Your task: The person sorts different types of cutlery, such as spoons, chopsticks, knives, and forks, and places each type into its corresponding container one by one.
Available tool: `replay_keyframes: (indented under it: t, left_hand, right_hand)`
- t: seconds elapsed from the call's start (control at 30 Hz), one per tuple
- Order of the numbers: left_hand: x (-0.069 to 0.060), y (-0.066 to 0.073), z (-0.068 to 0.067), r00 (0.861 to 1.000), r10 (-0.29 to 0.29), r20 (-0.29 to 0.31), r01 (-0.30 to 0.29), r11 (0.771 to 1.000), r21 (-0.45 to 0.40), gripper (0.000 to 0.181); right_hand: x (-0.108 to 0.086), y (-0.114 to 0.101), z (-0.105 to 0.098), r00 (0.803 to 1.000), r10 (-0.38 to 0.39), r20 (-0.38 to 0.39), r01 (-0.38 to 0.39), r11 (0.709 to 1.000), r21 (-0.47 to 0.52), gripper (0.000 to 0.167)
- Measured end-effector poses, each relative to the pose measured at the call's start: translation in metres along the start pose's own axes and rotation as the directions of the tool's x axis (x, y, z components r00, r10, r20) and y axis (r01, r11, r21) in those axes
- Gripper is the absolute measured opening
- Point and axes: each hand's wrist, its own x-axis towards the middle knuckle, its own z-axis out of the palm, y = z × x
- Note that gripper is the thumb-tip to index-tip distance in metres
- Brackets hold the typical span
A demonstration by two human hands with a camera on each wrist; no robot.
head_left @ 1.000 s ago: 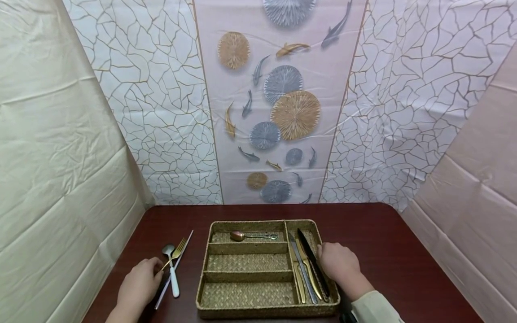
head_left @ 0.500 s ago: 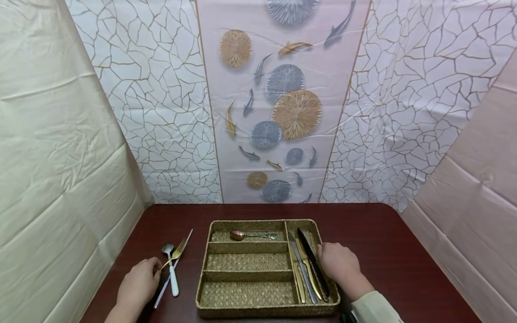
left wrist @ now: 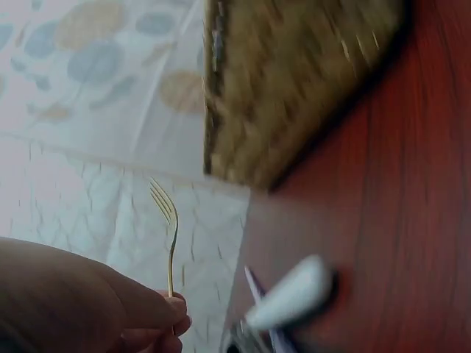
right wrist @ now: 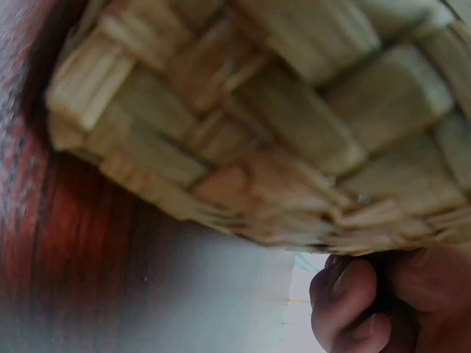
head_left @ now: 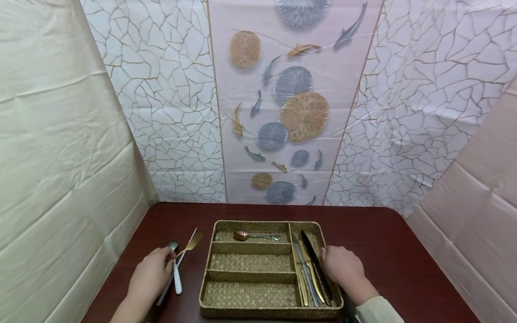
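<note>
At lower left the fork (head_left: 193,242) was gold and the spoon handle (head_left: 177,279) white. The tray (head_left: 266,312) at lower centre was a tan-gold basketweave; the small spoon (head_left: 255,236) in it was coppery and greenish. The knives (head_left: 317,265) were black, silver and gold. The table (head_left: 387,251) was dark reddish brown. At upper centre a pale pink panel (head_left: 242,179) carried grey and ochre discs and fish, flanked by white cloth (head_left: 173,112) cracked with gold lines.

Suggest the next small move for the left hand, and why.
I'd probably move the gold fork rightward, over the woven tray's middle left compartment. The left hand already pinches its handle, and that compartment shows bare weave, whereas an ornate-handled spoon lies in the far one and knives lie in the right one.
</note>
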Motion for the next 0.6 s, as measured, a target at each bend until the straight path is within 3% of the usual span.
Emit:
replay_keyframes:
  t: [0.2, 0.4, 0.6]
  left_hand:
    - [0.002, 0.040, 0.006, 0.991, 0.130, -0.044, -0.130, 0.991, 0.007, 0.016]
    - [0.008, 0.077, 0.013, 0.966, 0.247, -0.080, -0.247, 0.969, 0.010, 0.021]
    - [0.018, 0.104, 0.024, 0.943, 0.333, 0.022, -0.333, 0.943, 0.005, 0.017]
  right_hand:
    - [0.000, 0.001, 0.000, 1.000, 0.014, 0.011, -0.014, 1.000, 0.020, 0.038]
    - [0.001, 0.001, 0.001, 1.000, -0.006, -0.018, 0.007, 1.000, 0.022, 0.038]
    - [0.000, 0.001, 0.002, 1.000, -0.014, -0.016, 0.014, 0.999, 0.037, 0.038]
